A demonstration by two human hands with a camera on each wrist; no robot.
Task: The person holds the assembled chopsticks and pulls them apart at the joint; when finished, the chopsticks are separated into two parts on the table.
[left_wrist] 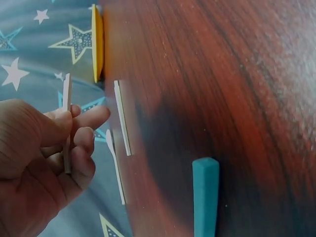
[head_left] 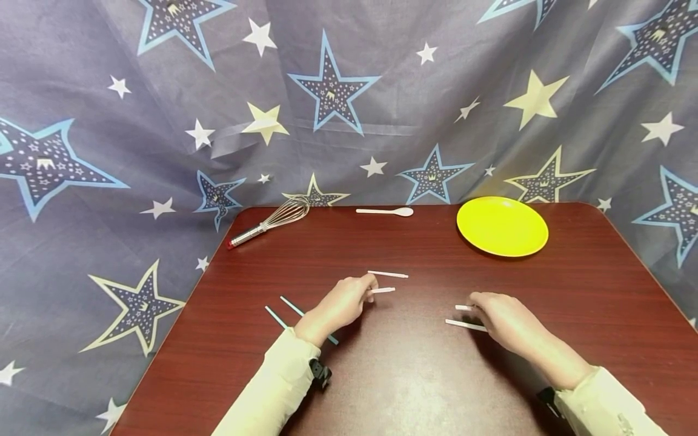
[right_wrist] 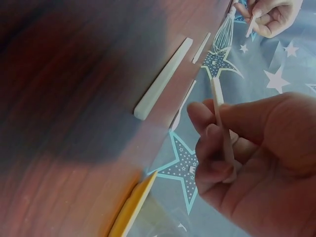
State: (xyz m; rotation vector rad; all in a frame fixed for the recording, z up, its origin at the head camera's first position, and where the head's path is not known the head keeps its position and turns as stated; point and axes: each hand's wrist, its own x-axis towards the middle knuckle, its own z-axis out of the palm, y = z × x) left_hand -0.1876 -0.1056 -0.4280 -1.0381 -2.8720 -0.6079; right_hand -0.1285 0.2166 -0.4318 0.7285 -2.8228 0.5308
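My left hand pinches a short white stick between thumb and fingers, raised over the table. A second white stick lies on the table just beyond that hand. My right hand grips another short white stick, its lower part running behind the curled fingers in the right wrist view. Nearest to this hand, one more white stick rests on the wood. Two teal sticks lie side by side at the left, partly hidden under my left wrist.
Along the back edge of the dark red table lie a whisk at left, a white spoon in the middle and a yellow plate at right. A star-patterned curtain hangs right behind.
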